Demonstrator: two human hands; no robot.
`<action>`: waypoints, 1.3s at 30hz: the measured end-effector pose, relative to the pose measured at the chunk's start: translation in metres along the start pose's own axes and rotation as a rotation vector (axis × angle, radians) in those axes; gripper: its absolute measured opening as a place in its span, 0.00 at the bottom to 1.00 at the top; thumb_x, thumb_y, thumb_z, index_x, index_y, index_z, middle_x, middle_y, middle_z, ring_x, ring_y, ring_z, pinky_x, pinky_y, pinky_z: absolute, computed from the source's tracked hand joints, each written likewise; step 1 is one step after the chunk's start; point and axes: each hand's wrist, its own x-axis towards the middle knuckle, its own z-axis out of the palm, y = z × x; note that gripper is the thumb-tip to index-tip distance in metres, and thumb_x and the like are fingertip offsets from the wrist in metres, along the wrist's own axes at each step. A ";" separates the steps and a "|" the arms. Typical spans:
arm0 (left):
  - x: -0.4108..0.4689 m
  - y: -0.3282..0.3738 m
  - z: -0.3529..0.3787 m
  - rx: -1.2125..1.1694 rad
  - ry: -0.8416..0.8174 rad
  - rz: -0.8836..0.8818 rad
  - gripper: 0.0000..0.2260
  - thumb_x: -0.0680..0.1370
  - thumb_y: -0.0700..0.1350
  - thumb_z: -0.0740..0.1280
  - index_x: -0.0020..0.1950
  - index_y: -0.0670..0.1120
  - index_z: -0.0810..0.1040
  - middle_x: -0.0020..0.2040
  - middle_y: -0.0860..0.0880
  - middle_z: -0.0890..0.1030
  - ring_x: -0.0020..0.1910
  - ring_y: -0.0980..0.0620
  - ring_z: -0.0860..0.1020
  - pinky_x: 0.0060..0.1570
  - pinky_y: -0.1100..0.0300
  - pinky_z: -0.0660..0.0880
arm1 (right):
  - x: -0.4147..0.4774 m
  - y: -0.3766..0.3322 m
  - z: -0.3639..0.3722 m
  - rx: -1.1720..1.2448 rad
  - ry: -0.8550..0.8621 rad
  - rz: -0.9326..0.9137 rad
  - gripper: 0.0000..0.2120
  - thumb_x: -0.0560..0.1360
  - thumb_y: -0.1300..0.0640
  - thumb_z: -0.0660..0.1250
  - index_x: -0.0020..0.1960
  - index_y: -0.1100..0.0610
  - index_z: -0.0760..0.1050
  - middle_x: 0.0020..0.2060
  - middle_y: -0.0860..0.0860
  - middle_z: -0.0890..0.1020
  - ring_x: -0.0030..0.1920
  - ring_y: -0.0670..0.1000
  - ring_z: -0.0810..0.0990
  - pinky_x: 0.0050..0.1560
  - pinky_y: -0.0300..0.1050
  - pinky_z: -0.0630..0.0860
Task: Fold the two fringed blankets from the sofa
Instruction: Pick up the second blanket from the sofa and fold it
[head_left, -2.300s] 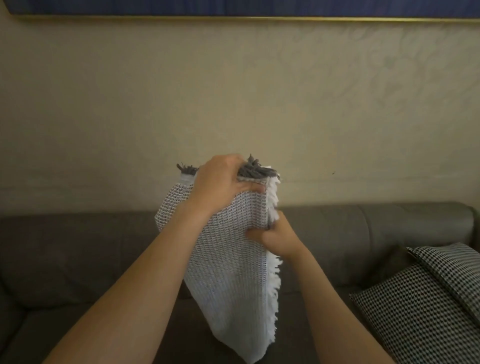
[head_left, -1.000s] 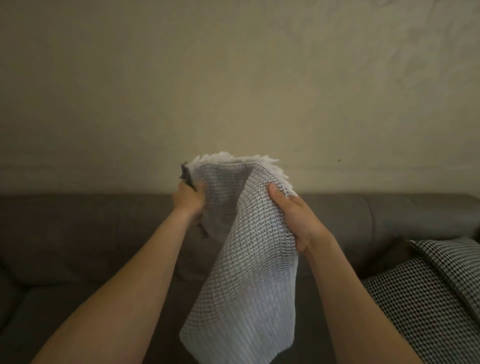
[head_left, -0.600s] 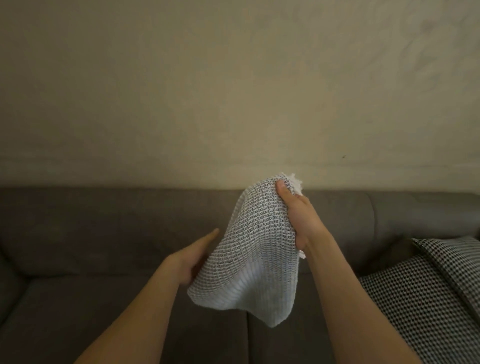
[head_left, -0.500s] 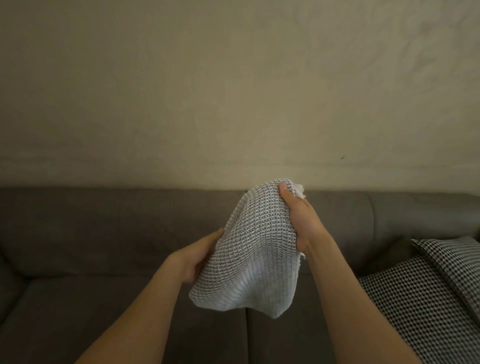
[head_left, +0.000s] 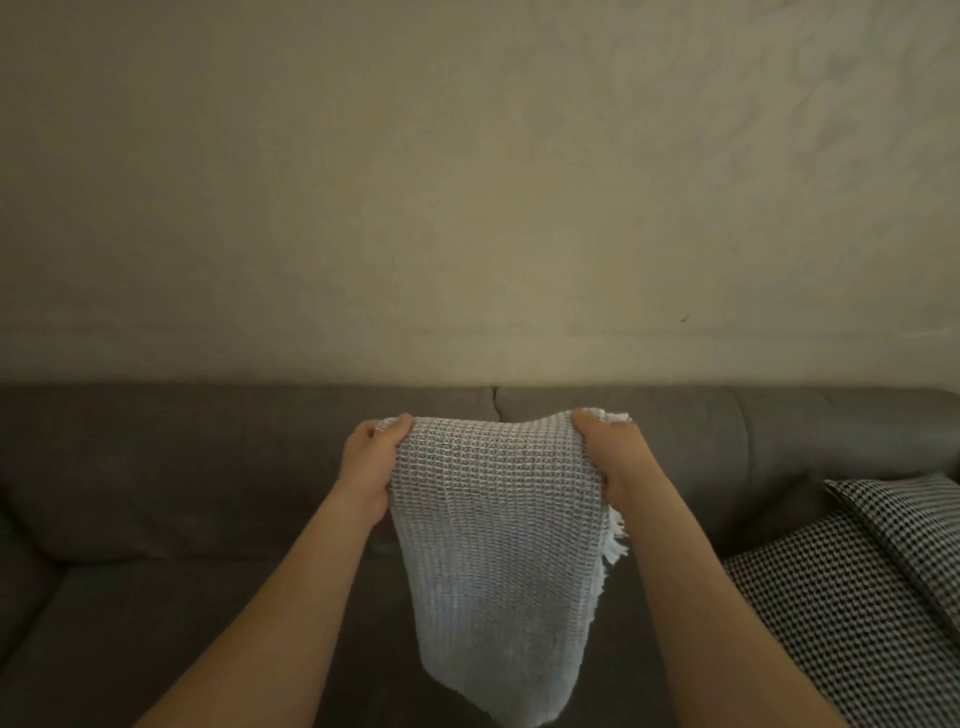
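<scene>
pinching the top fold of the blanket (head_left: 498, 545) at both corners, the left hand (head_left: 366, 470) and right hand (head_left: 610, 457) each show a thumb on the near side with the other fingers hidden behind the cloth, and it hangs in front of the sofa (head_left: 156, 467) backrest, above the seat. if either pinch slackens i reckon the loose layers slide apart and the fringe (head_left: 615, 545) on its right edge flops out of line. bottom tip is cut off by the frame, and no second blanket shows on the sofa, just a checked cushion (head_left: 857, 597) at its right end.
</scene>
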 end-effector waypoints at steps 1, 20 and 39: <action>-0.005 0.002 0.003 0.031 0.063 0.046 0.16 0.81 0.44 0.74 0.66 0.40 0.75 0.58 0.38 0.83 0.49 0.47 0.84 0.43 0.53 0.80 | 0.002 0.003 0.000 -0.047 0.017 -0.031 0.17 0.80 0.54 0.70 0.60 0.68 0.77 0.52 0.67 0.83 0.44 0.56 0.82 0.38 0.43 0.77; -0.014 0.038 0.011 0.269 0.335 0.500 0.10 0.86 0.44 0.65 0.61 0.46 0.85 0.58 0.51 0.84 0.60 0.51 0.82 0.63 0.54 0.78 | -0.006 0.048 -0.007 -0.184 -0.333 -0.459 0.42 0.74 0.66 0.77 0.75 0.34 0.64 0.61 0.61 0.79 0.54 0.58 0.83 0.56 0.61 0.84; -0.024 0.073 -0.005 0.696 -0.007 0.210 0.36 0.68 0.61 0.84 0.70 0.50 0.76 0.66 0.51 0.75 0.64 0.48 0.76 0.63 0.51 0.76 | -0.017 0.013 0.001 -0.661 -0.108 -0.703 0.32 0.70 0.61 0.79 0.72 0.49 0.76 0.63 0.46 0.82 0.65 0.50 0.80 0.64 0.45 0.75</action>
